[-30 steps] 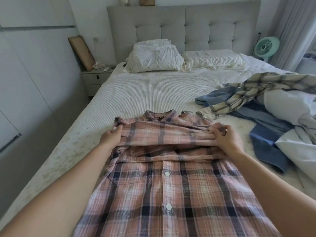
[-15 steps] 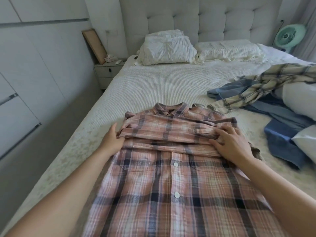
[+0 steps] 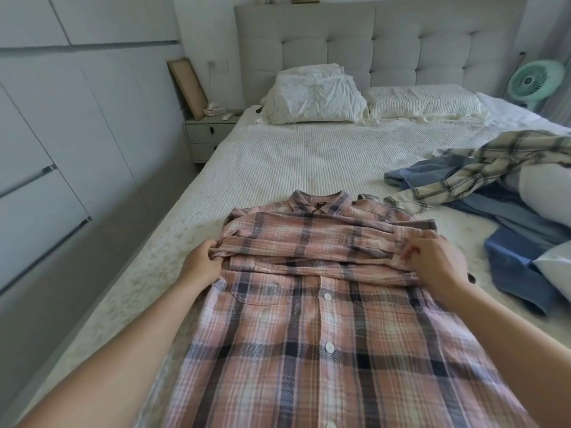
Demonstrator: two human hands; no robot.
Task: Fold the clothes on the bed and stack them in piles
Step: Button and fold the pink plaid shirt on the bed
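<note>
A pink plaid button shirt (image 3: 327, 332) lies flat, buttons up, on the near part of the bed (image 3: 278, 162), collar pointing to the headboard. Its sleeves are folded across the chest in a band. My left hand (image 3: 204, 261) grips the left end of that band, fingers curled round the fabric. My right hand (image 3: 432, 264) pinches the right end of the band at the cuff. To the right lies a heap of unfolded clothes: a cream plaid shirt (image 3: 482, 162) over blue garments (image 3: 519, 242).
Two pillows (image 3: 315, 97) rest against the grey headboard. A white garment or pillow (image 3: 543, 193) sits at the right edge. A nightstand (image 3: 210, 131) with a leaning frame stands left of the bed, wardrobe doors (image 3: 61, 149) along the left wall, a green fan (image 3: 534, 78) at far right.
My left hand went from lying beside the shirt to gripping the folded sleeve band. My right hand now pinches the cuff end. The camera shifted slightly.
</note>
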